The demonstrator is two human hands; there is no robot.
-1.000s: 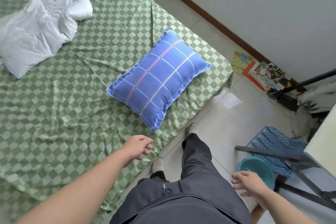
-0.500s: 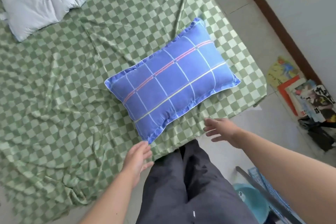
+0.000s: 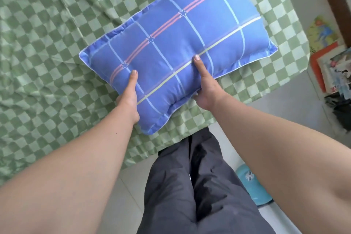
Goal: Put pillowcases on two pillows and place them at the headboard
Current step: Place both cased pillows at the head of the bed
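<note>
I have the blue plaid pillow [image 3: 178,49] by its near long edge, my left hand [image 3: 128,99] and right hand [image 3: 204,91] each pinching it, thumbs flat on top and fingers tucked out of sight underneath. It lies cased and aslant at the near edge of the bed, on the green checked sheet [image 3: 47,47]. To lift it well I'd keep both grips level, since the soft, plump filling sags. The smooth cotton has a flat flanged border.

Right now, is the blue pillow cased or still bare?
Cased. The blue pillow wears a blue plaid cover with a flanged edge all round. Left hand and right hand grip its near edge, thumbs on top.
</note>
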